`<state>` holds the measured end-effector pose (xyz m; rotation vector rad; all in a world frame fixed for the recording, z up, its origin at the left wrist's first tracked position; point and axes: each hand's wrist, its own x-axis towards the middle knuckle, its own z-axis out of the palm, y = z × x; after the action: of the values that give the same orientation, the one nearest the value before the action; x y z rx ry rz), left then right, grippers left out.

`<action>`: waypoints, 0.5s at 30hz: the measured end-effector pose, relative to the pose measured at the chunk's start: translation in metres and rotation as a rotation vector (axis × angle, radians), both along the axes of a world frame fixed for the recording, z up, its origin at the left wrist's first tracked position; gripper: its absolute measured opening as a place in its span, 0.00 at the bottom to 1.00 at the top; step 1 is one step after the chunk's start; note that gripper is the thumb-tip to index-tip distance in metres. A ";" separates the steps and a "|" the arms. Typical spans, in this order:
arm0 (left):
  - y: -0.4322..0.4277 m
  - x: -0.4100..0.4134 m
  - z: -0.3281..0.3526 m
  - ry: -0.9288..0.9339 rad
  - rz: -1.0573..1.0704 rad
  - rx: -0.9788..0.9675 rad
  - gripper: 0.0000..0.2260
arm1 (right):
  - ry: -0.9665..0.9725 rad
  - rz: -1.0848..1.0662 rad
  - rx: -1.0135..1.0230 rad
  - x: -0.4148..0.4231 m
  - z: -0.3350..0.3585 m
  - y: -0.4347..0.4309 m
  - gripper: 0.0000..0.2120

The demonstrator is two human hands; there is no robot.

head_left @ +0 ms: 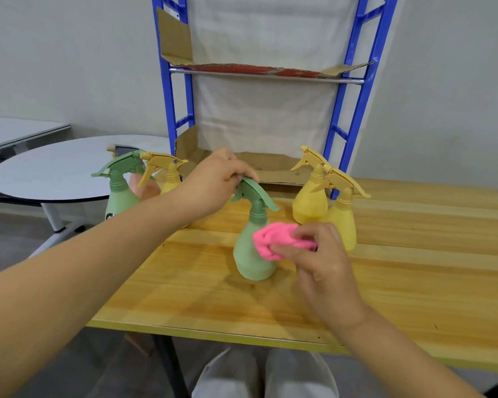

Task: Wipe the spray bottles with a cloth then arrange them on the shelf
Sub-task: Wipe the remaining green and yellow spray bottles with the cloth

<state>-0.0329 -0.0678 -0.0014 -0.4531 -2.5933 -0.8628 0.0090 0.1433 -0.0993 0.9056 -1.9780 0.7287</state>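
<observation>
A green spray bottle point(249, 254) stands upright near the middle of the wooden table point(414, 282). My left hand point(216, 182) grips its trigger head from above. My right hand point(319, 254) holds a bunched pink cloth point(273, 239) pressed against the bottle's right side. Two yellow bottles point(311, 202) point(342, 222) stand to the right, touching each other. At the left edge stand another green bottle point(118, 193), a yellow one point(167, 179) and a pinkish one point(144, 188) partly hidden behind them.
A blue metal shelf rack point(354, 90) lined with cardboard point(270, 168) stands at the table's back edge. A round white table point(55, 173) sits to the left, off the wooden table. My knees show below the front edge.
</observation>
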 end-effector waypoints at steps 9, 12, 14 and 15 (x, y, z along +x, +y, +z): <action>0.011 0.007 0.003 -0.131 -0.059 0.313 0.11 | -0.151 0.123 -0.196 -0.019 0.028 -0.020 0.11; 0.008 0.011 0.002 -0.189 -0.090 0.415 0.10 | -0.116 0.157 -0.108 -0.021 0.014 -0.030 0.12; 0.008 0.013 0.003 -0.212 -0.105 0.422 0.09 | -0.080 0.145 -0.082 -0.025 0.012 -0.036 0.13; 0.009 0.014 0.003 -0.216 -0.112 0.421 0.09 | -0.056 0.133 -0.069 -0.028 0.014 -0.039 0.12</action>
<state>-0.0191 -0.0592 0.0015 -0.4018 -2.4872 -1.5280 -0.0191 0.1044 -0.0857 0.9923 -1.9420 0.9012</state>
